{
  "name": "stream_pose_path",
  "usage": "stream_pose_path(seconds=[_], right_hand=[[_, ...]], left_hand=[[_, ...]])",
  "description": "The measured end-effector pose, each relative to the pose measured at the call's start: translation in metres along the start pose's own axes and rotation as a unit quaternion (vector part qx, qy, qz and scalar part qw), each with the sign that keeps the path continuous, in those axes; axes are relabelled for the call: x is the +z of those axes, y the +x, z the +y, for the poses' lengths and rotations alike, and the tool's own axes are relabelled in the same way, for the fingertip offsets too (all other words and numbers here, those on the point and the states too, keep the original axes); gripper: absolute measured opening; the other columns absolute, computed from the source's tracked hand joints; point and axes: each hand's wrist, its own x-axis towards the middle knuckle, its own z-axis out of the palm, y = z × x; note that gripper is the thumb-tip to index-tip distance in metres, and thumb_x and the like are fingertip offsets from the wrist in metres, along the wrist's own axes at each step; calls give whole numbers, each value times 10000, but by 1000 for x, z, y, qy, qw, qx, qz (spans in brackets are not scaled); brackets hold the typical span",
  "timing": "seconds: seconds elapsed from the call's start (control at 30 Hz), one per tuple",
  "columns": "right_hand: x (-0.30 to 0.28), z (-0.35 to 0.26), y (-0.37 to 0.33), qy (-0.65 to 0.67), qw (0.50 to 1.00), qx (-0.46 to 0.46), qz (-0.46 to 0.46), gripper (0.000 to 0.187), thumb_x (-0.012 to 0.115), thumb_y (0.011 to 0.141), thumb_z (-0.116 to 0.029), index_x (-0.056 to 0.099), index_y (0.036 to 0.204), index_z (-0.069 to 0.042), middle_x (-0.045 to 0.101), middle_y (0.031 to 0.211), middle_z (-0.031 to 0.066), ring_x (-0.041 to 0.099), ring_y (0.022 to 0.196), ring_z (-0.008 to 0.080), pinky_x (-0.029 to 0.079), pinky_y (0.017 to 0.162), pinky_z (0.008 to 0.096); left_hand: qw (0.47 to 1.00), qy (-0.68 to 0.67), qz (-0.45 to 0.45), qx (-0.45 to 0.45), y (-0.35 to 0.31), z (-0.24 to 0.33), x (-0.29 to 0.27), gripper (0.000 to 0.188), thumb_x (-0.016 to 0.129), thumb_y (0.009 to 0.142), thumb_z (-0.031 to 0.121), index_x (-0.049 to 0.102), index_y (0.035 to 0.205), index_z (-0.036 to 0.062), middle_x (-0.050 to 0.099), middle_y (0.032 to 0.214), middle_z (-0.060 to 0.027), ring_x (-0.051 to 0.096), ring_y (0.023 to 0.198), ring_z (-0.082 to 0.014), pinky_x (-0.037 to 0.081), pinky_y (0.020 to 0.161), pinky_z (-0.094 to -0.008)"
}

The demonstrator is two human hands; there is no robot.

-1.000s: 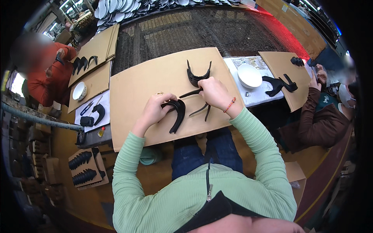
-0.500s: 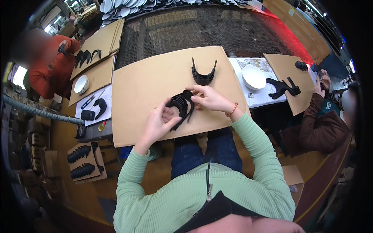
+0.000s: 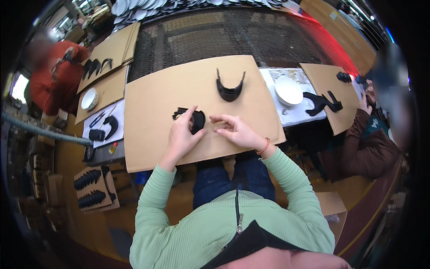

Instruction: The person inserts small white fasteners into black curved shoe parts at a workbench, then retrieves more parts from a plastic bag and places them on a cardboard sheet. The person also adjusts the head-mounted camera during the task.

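My left hand [image 3: 182,138] is closed round a stack of black curved pieces [image 3: 198,122] on a tan cardboard sheet [image 3: 154,107]. Its thumb lies at the near end and its fingers cover part of the stack; one dark end sticks out to the left of them. My right hand [image 3: 236,131] is just right of the stack, holding nothing, with the fingers loosely bent and apart from the thumb. Farther off on the same sheet lies another nested bundle of black U-shaped pieces [image 3: 230,93], its two ends pointing away from me.
A white bowl [image 3: 288,91] and black strips [image 3: 319,104] are at the right, near a co-worker in a brown sleeve [image 3: 358,143]. Another bowl [image 3: 89,98] and pliers [image 3: 97,119] are at the left, near a person in red [image 3: 58,80]. Dark mesh [image 3: 201,38] lies beyond the cardboard.
My right hand has let go of the black pieces and drawn away. The stack has turned and shifted slightly left with my left hand, its curves now closer together.
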Motion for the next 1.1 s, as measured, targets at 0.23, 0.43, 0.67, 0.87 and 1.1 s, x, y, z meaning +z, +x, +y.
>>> stream_pose_path(seconds=[0.23,0.43,0.67,0.87,1.1], right_hand=[[-20,-12,-83,-12,997,-15,80,328,597,851,-85,580,1169,-6,627,1071,113,627,887,148,511,806,281],[6,2,-185,-9,958,135,255,279,618,837,-109,618,1085,17,670,970,100,657,849,165,522,781,302],[76,19,-271,-88,870,250,415,289,639,810,-138,628,1052,20,676,956,165,668,837,241,523,769,343],[128,17,-318,-40,772,309,553,283,654,807,-127,631,1049,18,677,949,162,667,835,238,522,764,334],[164,20,-366,-54,660,333,672,211,622,829,-115,643,998,11,682,890,158,654,770,236,519,728,341]], left_hand=[[992,-111,59,-7,-9,16,-15,591,757,733,153,514,1248,-3,601,977,-88,558,916,-176,449,789,-317],[924,-373,-26,86,-47,50,-13,420,618,823,-2,501,1225,-33,589,1018,-103,563,955,-172,445,879,-310],[756,-412,-508,-30,-85,74,52,404,634,810,-36,523,1198,-37,620,1001,-89,580,893,-127,463,830,-256],[693,-393,-599,-76,-91,71,87,349,624,852,4,524,1183,-45,628,977,-78,577,878,-105,463,823,-237],[698,-339,-623,-101,-97,66,113,344,627,864,39,521,1181,-44,631,963,-77,583,872,-108,474,830,-243]])
